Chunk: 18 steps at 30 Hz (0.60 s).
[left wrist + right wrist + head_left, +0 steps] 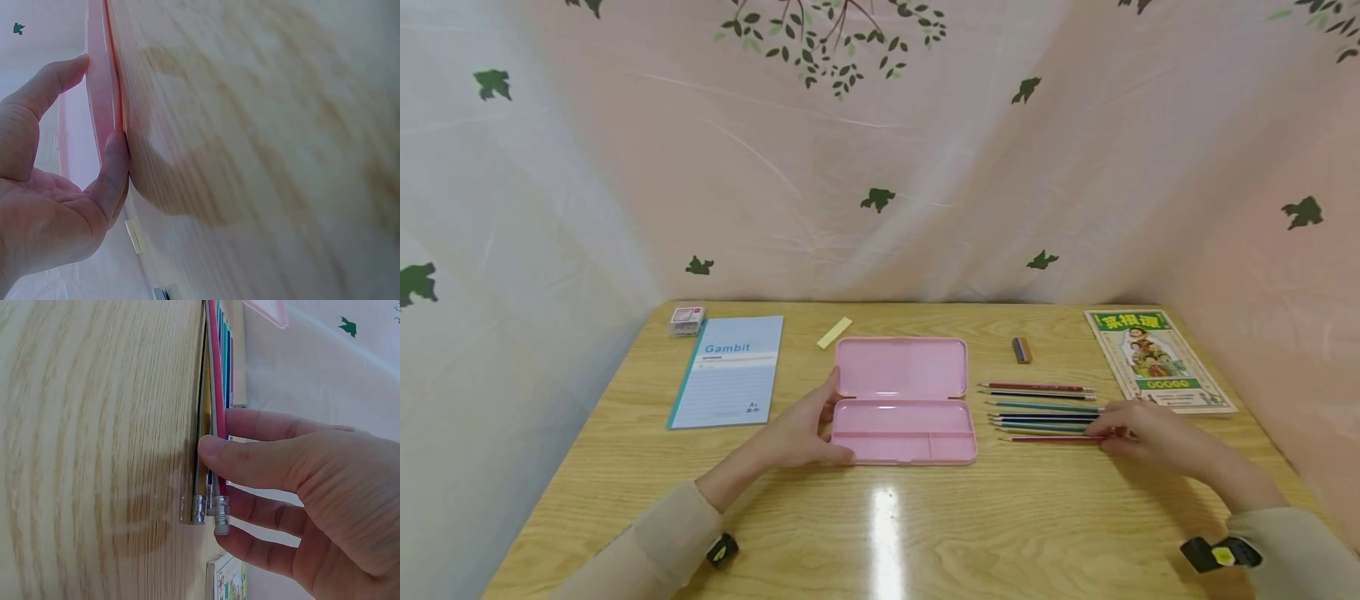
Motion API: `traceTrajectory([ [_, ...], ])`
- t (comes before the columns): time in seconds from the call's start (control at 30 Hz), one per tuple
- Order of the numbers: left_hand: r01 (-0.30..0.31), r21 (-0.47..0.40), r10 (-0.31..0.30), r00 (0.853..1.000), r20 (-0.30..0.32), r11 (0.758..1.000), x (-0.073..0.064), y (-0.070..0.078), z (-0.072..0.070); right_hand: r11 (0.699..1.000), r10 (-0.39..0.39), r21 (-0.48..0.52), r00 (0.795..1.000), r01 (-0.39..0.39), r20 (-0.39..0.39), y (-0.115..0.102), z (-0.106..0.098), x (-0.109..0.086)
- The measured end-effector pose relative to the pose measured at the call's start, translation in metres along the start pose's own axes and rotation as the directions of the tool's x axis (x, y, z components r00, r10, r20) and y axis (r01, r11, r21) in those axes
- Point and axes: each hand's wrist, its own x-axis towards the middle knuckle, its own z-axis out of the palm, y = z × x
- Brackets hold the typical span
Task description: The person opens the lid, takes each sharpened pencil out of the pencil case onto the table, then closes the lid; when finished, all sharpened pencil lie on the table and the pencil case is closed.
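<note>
A pink pencil case (901,417) lies with its lid raised in the middle of the table; its compartments hold nothing. My left hand (805,425) grips the case's left edge, thumb at the front corner and fingers at the back. In the left wrist view, that hand (62,169) spans the pink side. To the right of the case, several pencils (1037,408) lie side by side, tips pointing left. My right hand (1138,433) pinches the nearest one, a red pencil (1052,439), near its eraser end. The right wrist view shows the thumb against this pencil (217,381).
A blue notebook (726,375) lies at the left, with a small box (687,321) behind it. Behind the case is a pale yellow strip (834,332). An eraser-like block (1022,350) sits behind the pencils, and an illustrated booklet (1157,358) at the back right.
</note>
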Motion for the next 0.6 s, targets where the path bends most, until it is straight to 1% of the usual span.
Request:
traceTrajectory([
  [0.2, -0.004, -0.005, 0.004, 1.000, 0.002, 1.000, -0.001, 0.003, 0.000, 1.000, 0.029, -0.007, 1.000, -0.029, 0.007, -0.002, 0.002, 0.001],
  [0.33, 0.003, 0.001, -0.003, 1.000, 0.002, 1.000, -0.001, 0.003, 0.000, 0.999, 0.038, -0.032, 0.999, -0.038, -0.009, -0.003, 0.004, 0.002],
  [0.47, 0.009, 0.000, -0.009, 1.000, 0.002, 1.000, -0.001, 0.003, 0.000, 0.997, 0.031, -0.072, 0.997, -0.037, -0.072, -0.008, 0.005, 0.008],
  [0.6, 0.008, -0.001, -0.008, 1.000, 0.001, 1.000, -0.002, 0.004, 0.000, 0.995, 0.081, -0.043, 0.985, -0.088, -0.152, -0.020, 0.003, 0.021],
])
